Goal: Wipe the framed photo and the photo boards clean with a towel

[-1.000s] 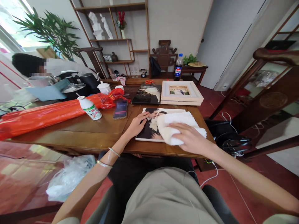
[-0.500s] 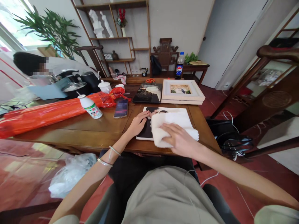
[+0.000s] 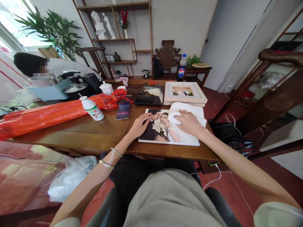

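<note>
One camera is worn on the head, tipped forward and down; the worktop [image 3: 111, 133] is seen from close by, the wall [image 3: 182, 22] farther off.

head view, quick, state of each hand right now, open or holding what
Left hand: open, fingers resting on the left side of the photo panel.
Right hand: closed on the white cloth.
</note>
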`<action>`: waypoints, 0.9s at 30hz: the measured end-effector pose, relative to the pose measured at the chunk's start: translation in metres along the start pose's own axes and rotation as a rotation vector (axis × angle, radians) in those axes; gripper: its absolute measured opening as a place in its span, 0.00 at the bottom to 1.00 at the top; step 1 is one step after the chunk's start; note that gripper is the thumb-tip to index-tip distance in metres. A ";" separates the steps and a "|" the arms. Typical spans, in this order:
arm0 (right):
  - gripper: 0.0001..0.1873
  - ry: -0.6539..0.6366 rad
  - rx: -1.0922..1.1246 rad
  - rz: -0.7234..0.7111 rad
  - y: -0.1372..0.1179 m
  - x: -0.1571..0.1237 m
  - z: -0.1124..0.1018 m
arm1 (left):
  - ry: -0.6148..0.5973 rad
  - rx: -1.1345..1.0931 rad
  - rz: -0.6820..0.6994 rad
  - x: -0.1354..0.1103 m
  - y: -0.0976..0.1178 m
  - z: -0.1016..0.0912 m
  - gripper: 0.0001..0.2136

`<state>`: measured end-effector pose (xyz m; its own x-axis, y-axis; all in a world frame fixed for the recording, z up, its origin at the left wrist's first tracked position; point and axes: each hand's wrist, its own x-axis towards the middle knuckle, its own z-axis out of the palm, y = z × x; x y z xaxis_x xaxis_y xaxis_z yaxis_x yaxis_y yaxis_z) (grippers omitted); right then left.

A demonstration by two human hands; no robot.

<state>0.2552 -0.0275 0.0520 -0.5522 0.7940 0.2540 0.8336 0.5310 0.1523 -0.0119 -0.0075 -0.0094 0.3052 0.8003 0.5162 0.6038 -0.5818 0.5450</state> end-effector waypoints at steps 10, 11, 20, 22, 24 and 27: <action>0.14 0.058 0.216 -0.335 -0.107 -0.035 -0.004 | 0.010 -0.025 0.011 0.000 -0.001 0.001 0.14; 0.16 0.041 0.225 -0.328 -0.101 -0.032 -0.005 | 0.005 -0.021 0.007 0.000 -0.001 0.001 0.14; 0.14 0.007 0.021 -0.120 -0.090 0.002 -0.011 | 0.000 0.013 -0.017 0.002 0.000 0.002 0.15; 0.14 0.027 -0.016 -0.166 -0.113 -0.004 -0.015 | -0.022 0.004 -0.020 0.003 -0.001 0.000 0.15; 0.15 0.046 -0.050 -0.175 -0.135 -0.009 -0.021 | -0.044 -0.001 -0.027 0.004 -0.003 -0.002 0.15; 0.16 0.034 -0.084 -0.129 -0.152 -0.011 -0.026 | -0.077 -0.003 -0.032 0.005 -0.003 -0.005 0.15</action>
<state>0.1350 -0.1246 0.0511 -0.6551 0.7097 0.2592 0.7548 0.6001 0.2648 -0.0159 -0.0022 -0.0055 0.3415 0.8272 0.4462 0.6123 -0.5560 0.5621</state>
